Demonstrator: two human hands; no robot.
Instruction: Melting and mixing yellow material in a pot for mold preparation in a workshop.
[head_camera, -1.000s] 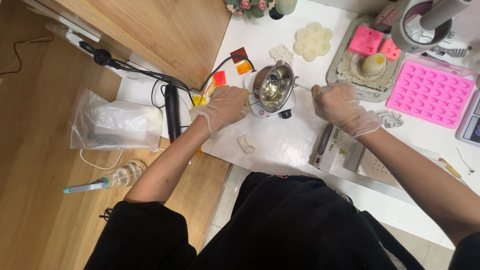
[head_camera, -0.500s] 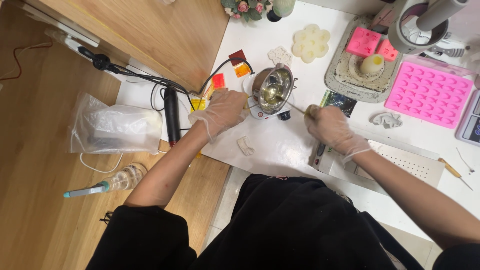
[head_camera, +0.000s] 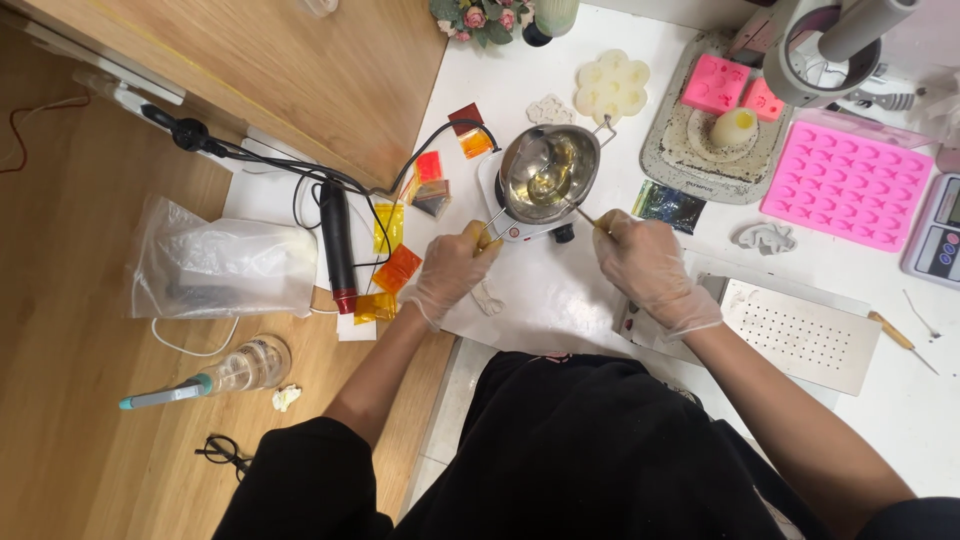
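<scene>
1. Left hand (head_camera: 452, 268): fingers clamped on the pot (head_camera: 547, 172) handle.
2. Right hand (head_camera: 640, 262): fingers clamped on a thin stick (head_camera: 578, 212) dipping into the pot.
3. The pot sits on a small heater (head_camera: 520, 226) on the white desk (head_camera: 560, 290).

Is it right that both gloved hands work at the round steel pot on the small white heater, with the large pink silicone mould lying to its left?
Not quite. The head view shows the large pink silicone mould lying right of the round steel pot, not left. Both gloved hands, left hand and right hand, do work at the pot on the small white heater.
</scene>
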